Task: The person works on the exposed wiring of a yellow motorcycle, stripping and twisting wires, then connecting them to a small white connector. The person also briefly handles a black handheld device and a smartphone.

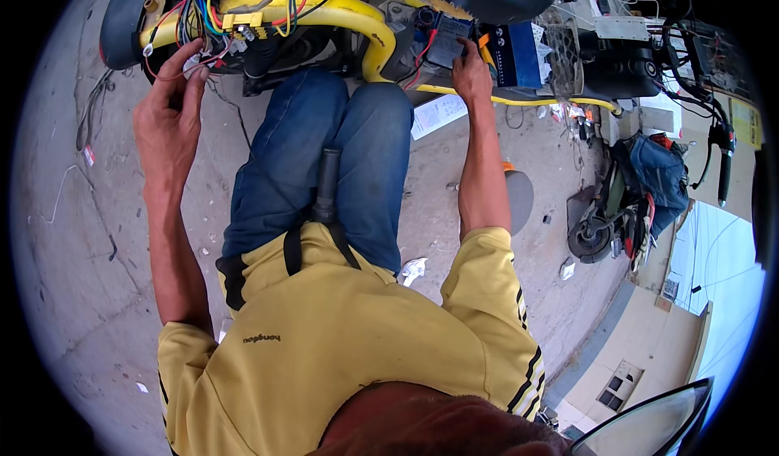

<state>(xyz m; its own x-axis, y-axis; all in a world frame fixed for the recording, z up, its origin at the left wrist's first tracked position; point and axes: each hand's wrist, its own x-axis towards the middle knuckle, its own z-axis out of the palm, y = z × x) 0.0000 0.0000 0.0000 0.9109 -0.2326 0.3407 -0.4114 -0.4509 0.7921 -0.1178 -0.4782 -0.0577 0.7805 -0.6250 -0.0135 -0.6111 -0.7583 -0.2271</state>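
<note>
An electric scooter with a yellow tubular frame (377, 38) lies across the top of the view, its wiring exposed. At its left end, my left hand (172, 111) pinches a thin red wire between thumb and forefinger. Around that hand are a bundle of coloured wires (192, 19) and a yellow connector block (245, 26). My right hand (473, 75) reaches to a dark grey box (449, 44) with red and black leads. Its forefinger is stretched onto the box's right edge; the other fingers are partly curled, and no held thing shows.
A dark blue carton (518, 54) sits right of the grey box. Under the frame, a white printed sheet (438, 115) lies on the concrete ground (105, 204). A round grey stool (519, 200) stands beside my right forearm. Another scooter (592, 233) is parked farther right.
</note>
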